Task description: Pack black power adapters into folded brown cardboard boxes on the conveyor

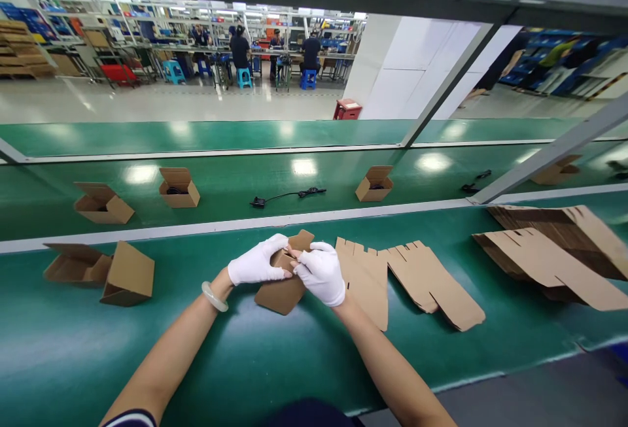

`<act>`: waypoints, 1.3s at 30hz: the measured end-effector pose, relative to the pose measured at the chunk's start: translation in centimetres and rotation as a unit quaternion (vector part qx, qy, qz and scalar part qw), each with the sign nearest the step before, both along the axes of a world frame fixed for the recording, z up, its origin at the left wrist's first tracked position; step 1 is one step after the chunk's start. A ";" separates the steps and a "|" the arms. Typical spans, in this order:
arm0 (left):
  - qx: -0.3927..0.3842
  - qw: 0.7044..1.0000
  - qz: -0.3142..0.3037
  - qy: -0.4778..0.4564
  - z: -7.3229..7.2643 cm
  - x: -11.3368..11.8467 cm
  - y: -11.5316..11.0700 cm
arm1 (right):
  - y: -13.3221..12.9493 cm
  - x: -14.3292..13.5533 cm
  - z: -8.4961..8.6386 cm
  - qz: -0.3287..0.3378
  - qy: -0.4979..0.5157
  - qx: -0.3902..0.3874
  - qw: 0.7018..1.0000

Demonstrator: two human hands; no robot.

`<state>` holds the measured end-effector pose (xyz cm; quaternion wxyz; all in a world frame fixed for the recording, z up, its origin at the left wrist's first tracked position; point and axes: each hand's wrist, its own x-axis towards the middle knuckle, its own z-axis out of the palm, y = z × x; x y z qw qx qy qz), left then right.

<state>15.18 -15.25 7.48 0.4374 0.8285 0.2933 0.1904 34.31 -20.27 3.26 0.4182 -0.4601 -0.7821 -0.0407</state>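
Holding a cardboard box (281,295) between left hand (259,262) and right hand (321,273), equally near both, slanting lengthwise from just beyond them toward the body.

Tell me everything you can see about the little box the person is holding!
The box is plain brown and looks like cardboard. It is partly folded, with one broad panel on the near side and another piece sticking up beyond. The white-gloved left hand and right hand hold it from either side, over the green worktop. They hide much of it.
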 end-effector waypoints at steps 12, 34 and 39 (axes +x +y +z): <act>0.065 0.995 0.006 -0.073 0.7 -0.5 -0.8 | 0.9 -1.0 2.8 0.219 0.398 -0.438 0.776; -0.087 0.877 0.347 -0.321 -0.4 -2.7 2.7 | 2.2 -1.8 4.4 0.046 0.159 -0.342 0.925; -0.199 0.848 0.366 -0.328 -3.1 -0.4 3.6 | 0.6 -5.3 2.9 0.041 -0.025 -0.231 0.972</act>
